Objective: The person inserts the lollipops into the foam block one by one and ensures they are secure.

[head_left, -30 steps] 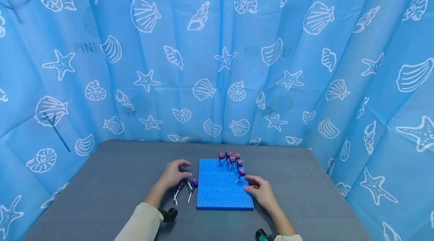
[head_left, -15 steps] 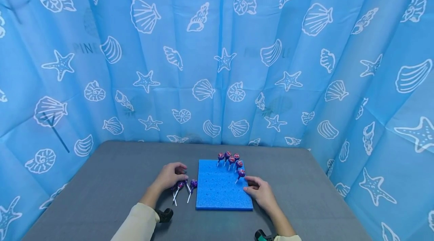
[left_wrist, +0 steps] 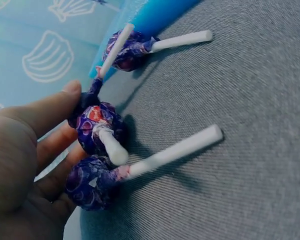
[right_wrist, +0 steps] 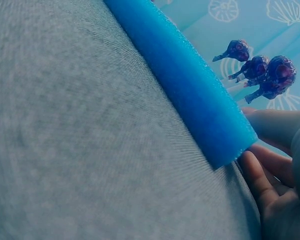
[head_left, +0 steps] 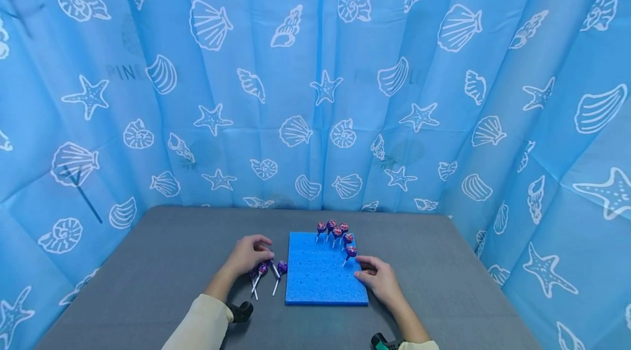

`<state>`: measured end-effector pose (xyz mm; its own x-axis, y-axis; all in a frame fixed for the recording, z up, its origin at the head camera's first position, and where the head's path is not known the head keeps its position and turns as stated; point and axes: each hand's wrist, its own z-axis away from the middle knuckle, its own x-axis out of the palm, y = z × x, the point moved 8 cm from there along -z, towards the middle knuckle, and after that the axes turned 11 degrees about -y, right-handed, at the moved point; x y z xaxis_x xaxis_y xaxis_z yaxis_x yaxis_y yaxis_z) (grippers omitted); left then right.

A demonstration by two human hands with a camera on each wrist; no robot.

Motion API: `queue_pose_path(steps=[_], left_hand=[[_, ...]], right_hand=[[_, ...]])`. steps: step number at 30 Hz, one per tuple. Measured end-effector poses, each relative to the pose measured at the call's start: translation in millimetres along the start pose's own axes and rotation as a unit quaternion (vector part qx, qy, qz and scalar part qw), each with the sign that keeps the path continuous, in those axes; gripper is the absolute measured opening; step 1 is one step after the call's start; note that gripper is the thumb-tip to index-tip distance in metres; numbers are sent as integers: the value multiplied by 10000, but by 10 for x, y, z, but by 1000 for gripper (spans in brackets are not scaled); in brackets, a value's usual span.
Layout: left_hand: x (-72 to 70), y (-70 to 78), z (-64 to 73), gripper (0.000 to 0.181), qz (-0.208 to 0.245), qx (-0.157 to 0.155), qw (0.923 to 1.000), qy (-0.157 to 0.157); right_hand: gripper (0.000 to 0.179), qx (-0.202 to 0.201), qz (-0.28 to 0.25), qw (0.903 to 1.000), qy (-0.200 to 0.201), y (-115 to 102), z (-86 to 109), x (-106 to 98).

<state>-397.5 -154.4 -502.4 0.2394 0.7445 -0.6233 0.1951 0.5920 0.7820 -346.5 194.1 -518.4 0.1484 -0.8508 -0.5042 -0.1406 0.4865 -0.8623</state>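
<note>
My left hand [head_left: 248,256] pinches a purple-wrapped lollipop [left_wrist: 115,54] between thumb and fingers, its white stick pointing away from the palm. Two more lollipops lie right by those fingers in the left wrist view, one with its stick toward the camera [left_wrist: 101,127], the other lower [left_wrist: 92,184]. Another lollipop [head_left: 282,267] rests against the left side of a blue foam block [head_left: 320,281]. At the block's right edge, my right hand [head_left: 382,279] grips the foam, thumb and fingertips at its border. Several lollipops [head_left: 337,233] stand stick-down in the block's back right part.
The grey cloth-covered table [head_left: 443,284] spreads around the block. Small dents dot the foam's top. Behind the table hangs a blue curtain [head_left: 305,92] with white shells and starfish. A black wrist device [head_left: 240,313] sits at the left cuff.
My left hand has shifted slightly left and lower over the loose lollipops, its fingers closing on one. My right hand stays at the foam block's edge. The standing lollipops have not moved.
</note>
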Motion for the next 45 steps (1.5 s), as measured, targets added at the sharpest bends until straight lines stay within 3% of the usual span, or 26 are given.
queue_pose_path(steps=[8, 15, 25, 33, 37, 45], left_hand=[[-77, 50, -19, 25, 250, -18, 9977, 634], [-49, 131, -43, 28, 841, 113, 9929, 832], [43, 160, -140, 30, 1608, 36, 9796, 1208], [123, 243, -162, 24, 2186, 70, 9638, 1525], [143, 302, -185, 22, 2142, 80, 9622, 1680], [176, 409, -240, 19, 1738, 78, 9670, 1864]], right_hand=[[30, -52, 25, 10000, -10, 7, -4, -8], [30, -58, 76, 10000, -10, -7, 5, -8], [30, -75, 73, 9999, 19, -12, 1, -12], [29, -70, -62, 9999, 66, -3, -8, -18], [29, -77, -46, 9999, 68, -4, -8, -19], [29, -30, -38, 10000, 66, 1, 1, -12]])
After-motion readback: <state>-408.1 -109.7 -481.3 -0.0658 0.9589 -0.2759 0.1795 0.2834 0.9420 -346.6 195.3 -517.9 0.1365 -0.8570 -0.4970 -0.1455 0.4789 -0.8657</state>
